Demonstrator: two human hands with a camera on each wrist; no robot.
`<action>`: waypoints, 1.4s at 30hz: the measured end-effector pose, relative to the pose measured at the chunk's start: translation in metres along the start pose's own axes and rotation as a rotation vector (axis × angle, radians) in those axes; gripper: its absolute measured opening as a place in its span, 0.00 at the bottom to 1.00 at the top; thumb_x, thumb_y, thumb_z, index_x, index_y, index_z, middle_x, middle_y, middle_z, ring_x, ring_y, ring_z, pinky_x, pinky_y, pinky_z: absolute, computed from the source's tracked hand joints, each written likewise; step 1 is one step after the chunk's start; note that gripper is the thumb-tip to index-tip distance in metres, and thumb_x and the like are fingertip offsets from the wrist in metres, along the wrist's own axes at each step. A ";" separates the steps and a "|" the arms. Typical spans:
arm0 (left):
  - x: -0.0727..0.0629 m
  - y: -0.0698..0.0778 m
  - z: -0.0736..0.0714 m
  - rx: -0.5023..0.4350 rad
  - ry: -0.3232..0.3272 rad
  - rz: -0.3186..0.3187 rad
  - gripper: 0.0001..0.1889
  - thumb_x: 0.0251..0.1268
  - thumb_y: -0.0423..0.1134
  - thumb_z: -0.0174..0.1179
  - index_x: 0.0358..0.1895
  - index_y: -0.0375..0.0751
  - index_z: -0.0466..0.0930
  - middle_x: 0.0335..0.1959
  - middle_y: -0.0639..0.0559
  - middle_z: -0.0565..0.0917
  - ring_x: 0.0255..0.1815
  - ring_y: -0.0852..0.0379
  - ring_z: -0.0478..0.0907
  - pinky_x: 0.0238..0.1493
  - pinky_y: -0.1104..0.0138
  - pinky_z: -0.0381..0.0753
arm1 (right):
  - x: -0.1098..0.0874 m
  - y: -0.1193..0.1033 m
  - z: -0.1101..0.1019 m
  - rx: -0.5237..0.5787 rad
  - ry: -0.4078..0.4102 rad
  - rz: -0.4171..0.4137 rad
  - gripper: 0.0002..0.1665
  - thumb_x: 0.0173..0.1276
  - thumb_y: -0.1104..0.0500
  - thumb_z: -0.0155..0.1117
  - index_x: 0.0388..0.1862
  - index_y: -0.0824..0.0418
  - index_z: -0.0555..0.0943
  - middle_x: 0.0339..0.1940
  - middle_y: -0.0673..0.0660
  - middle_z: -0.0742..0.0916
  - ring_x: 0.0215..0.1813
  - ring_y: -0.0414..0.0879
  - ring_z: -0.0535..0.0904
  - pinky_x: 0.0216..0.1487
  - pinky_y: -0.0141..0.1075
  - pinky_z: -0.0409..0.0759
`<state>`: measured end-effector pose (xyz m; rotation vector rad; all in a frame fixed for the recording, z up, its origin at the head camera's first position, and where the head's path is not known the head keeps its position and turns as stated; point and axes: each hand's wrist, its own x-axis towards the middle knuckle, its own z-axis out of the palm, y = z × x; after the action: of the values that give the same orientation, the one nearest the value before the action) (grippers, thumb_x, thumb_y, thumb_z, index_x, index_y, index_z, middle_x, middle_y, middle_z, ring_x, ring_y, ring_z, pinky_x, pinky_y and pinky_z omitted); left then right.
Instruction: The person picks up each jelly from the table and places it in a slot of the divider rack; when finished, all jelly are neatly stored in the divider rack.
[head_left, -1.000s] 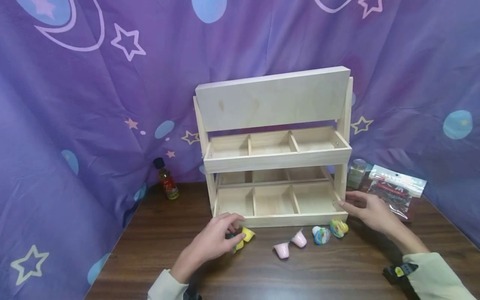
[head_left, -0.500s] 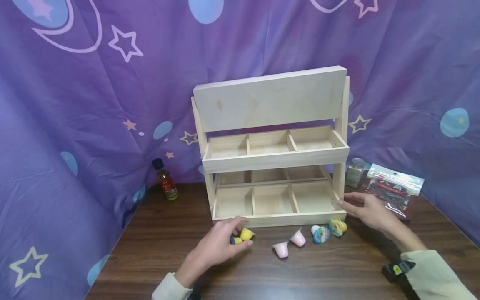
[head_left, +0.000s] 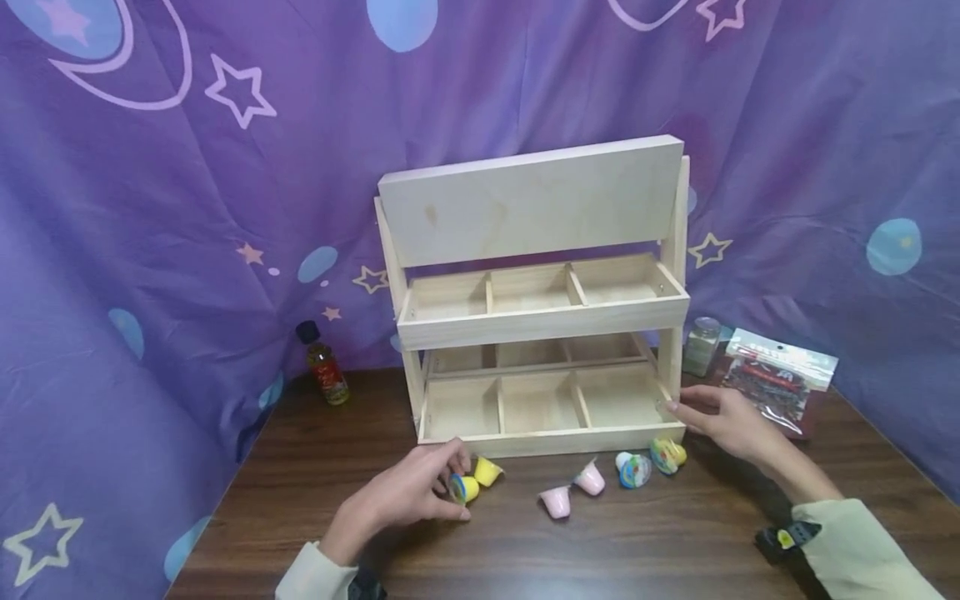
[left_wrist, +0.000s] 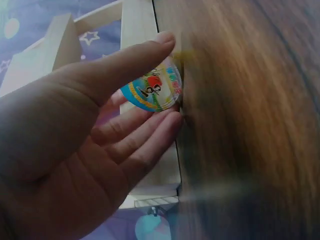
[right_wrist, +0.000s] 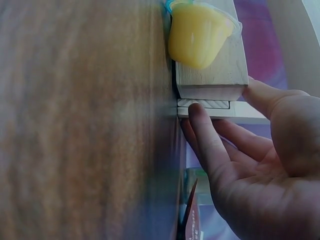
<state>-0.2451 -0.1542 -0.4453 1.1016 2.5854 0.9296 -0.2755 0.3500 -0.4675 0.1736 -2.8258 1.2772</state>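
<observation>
In the head view my left hand [head_left: 408, 492] is at the front left corner of a wooden tiered rack [head_left: 540, 317]. Its thumb and fingers are spread around a yellow jelly cup [head_left: 467, 489], whose printed lid [left_wrist: 156, 90] faces the palm in the left wrist view. Whether the fingers touch that cup I cannot tell. A second yellow cup [head_left: 487, 472] lies just behind it. My right hand [head_left: 731, 423] rests on the rack's right side. In the right wrist view its thumb touches the lower tray's corner, and the fairly straight fingers lie along the leg.
Two pink cups [head_left: 557, 502] lie before the rack, with a blue-lidded cup [head_left: 634, 471] and another yellow cup [head_left: 667, 456] farther right. A sauce bottle [head_left: 324, 367] stands at the left. Behind my right hand are a glass jar [head_left: 702, 347] and a spice packet [head_left: 776, 379].
My left hand has drawn back a little to the left, thumb and fingers parting, so more of the front yellow cup shows. My right hand stays on the rack. The view has shifted slightly.
</observation>
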 end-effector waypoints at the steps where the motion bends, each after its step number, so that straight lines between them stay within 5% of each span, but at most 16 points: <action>1: 0.001 -0.002 -0.001 -0.009 -0.004 0.006 0.24 0.57 0.38 0.84 0.50 0.42 0.78 0.44 0.52 0.86 0.45 0.59 0.86 0.46 0.70 0.91 | 0.000 -0.001 -0.001 0.003 0.002 0.000 0.39 0.81 0.45 0.67 0.70 0.78 0.77 0.58 0.73 0.90 0.49 0.40 0.89 0.46 0.28 0.88; 8: 0.003 -0.004 -0.009 -0.046 -0.022 -0.007 0.16 0.65 0.42 0.78 0.49 0.48 0.81 0.40 0.55 0.88 0.41 0.62 0.87 0.44 0.72 0.91 | 0.001 0.001 -0.005 -0.026 0.003 -0.002 0.39 0.82 0.45 0.66 0.70 0.79 0.76 0.58 0.74 0.90 0.47 0.40 0.89 0.45 0.28 0.87; 13: 0.006 -0.001 -0.021 -0.059 0.126 0.000 0.16 0.66 0.42 0.77 0.51 0.44 0.82 0.45 0.51 0.86 0.40 0.60 0.89 0.44 0.70 0.92 | 0.005 0.002 -0.007 -0.044 0.020 -0.017 0.38 0.82 0.44 0.66 0.69 0.78 0.78 0.58 0.74 0.90 0.50 0.44 0.89 0.46 0.27 0.87; 21: 0.009 -0.004 -0.027 0.004 0.365 0.055 0.20 0.67 0.34 0.74 0.62 0.47 0.85 0.51 0.49 0.89 0.45 0.55 0.90 0.45 0.70 0.92 | 0.005 0.003 -0.005 -0.100 0.046 -0.023 0.37 0.81 0.42 0.66 0.68 0.75 0.80 0.61 0.74 0.89 0.62 0.64 0.87 0.50 0.28 0.84; 28: 0.017 -0.004 -0.033 0.112 0.487 0.097 0.18 0.65 0.34 0.77 0.57 0.43 0.87 0.50 0.46 0.87 0.48 0.51 0.88 0.43 0.67 0.93 | 0.004 0.004 -0.005 -0.092 0.057 -0.041 0.35 0.81 0.44 0.66 0.67 0.75 0.81 0.59 0.73 0.90 0.60 0.57 0.87 0.49 0.24 0.81; 35: 0.030 -0.008 -0.042 0.163 0.461 0.090 0.20 0.64 0.36 0.79 0.57 0.42 0.87 0.48 0.46 0.87 0.45 0.52 0.89 0.45 0.69 0.92 | 0.001 0.004 -0.003 -0.094 0.057 -0.039 0.35 0.81 0.44 0.67 0.66 0.74 0.82 0.59 0.73 0.90 0.59 0.56 0.87 0.49 0.24 0.81; 42: 0.044 -0.009 -0.043 0.398 0.423 0.057 0.20 0.62 0.41 0.81 0.56 0.41 0.88 0.48 0.44 0.91 0.46 0.49 0.89 0.46 0.60 0.92 | 0.000 0.002 0.003 -0.078 0.047 -0.037 0.35 0.81 0.43 0.66 0.67 0.74 0.81 0.60 0.73 0.89 0.60 0.58 0.88 0.49 0.25 0.82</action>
<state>-0.2988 -0.1490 -0.4136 1.1791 3.2061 0.7422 -0.2754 0.3486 -0.4708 0.1903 -2.8131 1.1459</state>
